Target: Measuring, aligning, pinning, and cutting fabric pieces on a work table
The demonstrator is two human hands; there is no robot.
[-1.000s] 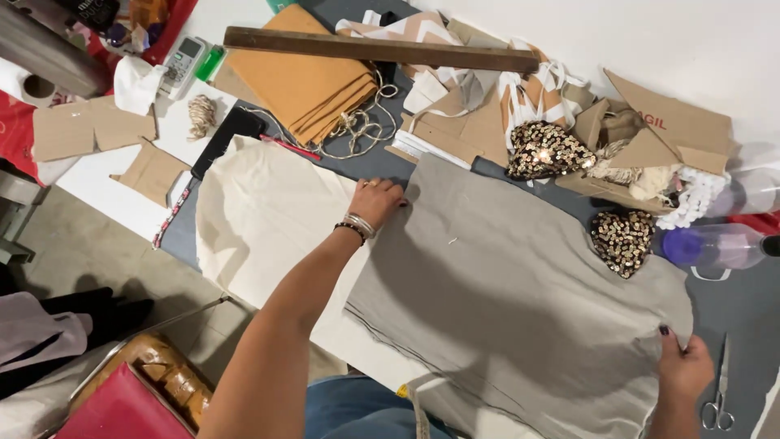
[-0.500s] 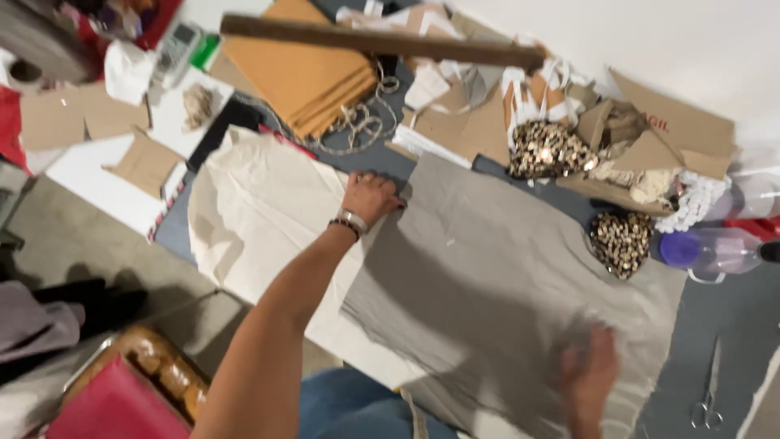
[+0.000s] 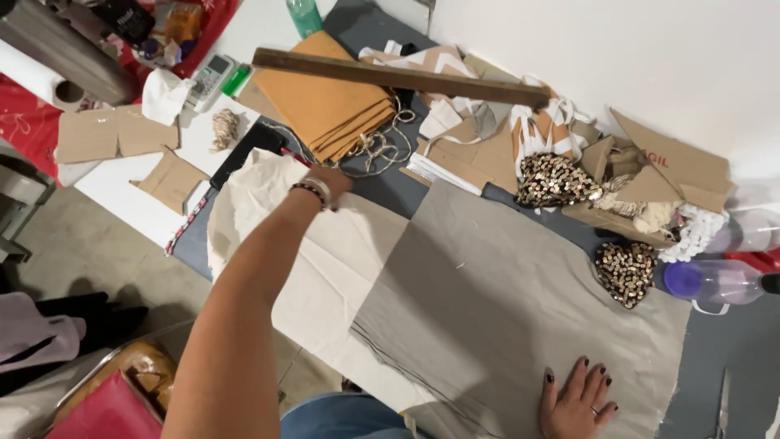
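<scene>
A large grey cloth (image 3: 504, 309) lies flat on the table, partly over a cream cloth (image 3: 341, 252) that hangs off the near edge. My right hand (image 3: 578, 398) rests flat on the grey cloth's near edge with its fingers spread. My left arm stretches across the cream cloth. My left hand (image 3: 329, 183) is at that cloth's far edge, next to some tangled twine (image 3: 374, 150). Its fingers are curled away from the camera, so whether they pinch the cloth is hidden.
A long dark wooden bar (image 3: 398, 77) lies over folded orange fabric (image 3: 325, 106) and scraps. Sequinned pieces (image 3: 626, 272), a bottle with a purple lid (image 3: 715, 280), scissors (image 3: 723, 406) and cardboard pieces (image 3: 114, 134) lie around. A red bag (image 3: 114, 410) sits on the floor.
My left hand left the grey cloth's far corner and moved left over the cream cloth. My right hand slid left along the grey cloth's near edge and now lies flat.
</scene>
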